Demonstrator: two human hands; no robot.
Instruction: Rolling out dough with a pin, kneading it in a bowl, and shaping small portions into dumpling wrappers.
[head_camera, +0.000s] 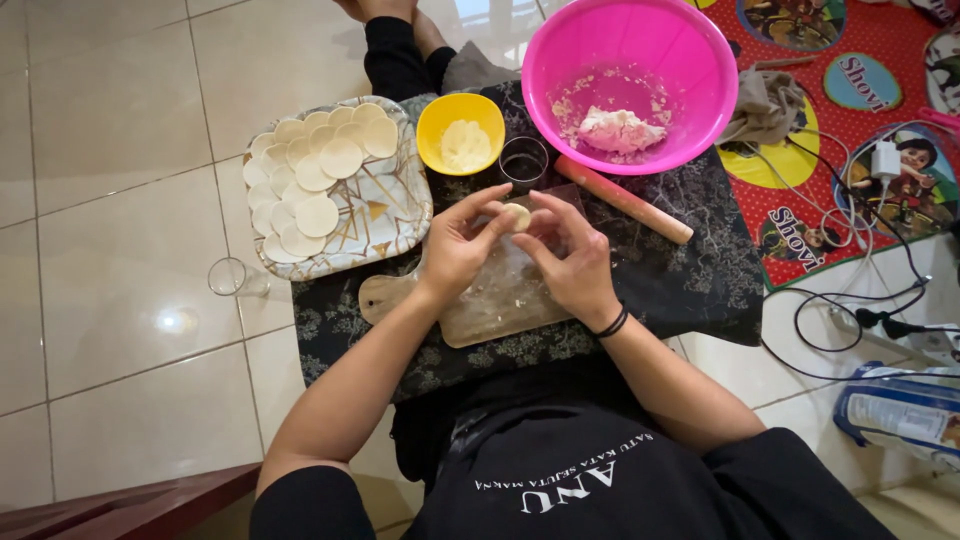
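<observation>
Over the board (500, 300), both hands pinch a small dough piece (517, 215) w/ fingertips: left hand (458, 245) and right hand (572, 262) closed on it from either side. Dough looks soft, light, prob. sticky, deforms easily, so hold at the edges w/ light pressure. Cut rounds (310, 190) sit on tray (395, 215); bowl (630, 85) and pin (625, 200) near.

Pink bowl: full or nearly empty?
Nearly empty: the pink bowl holds only one lump of dough and crumbs, with most of its bottom bare.
</observation>
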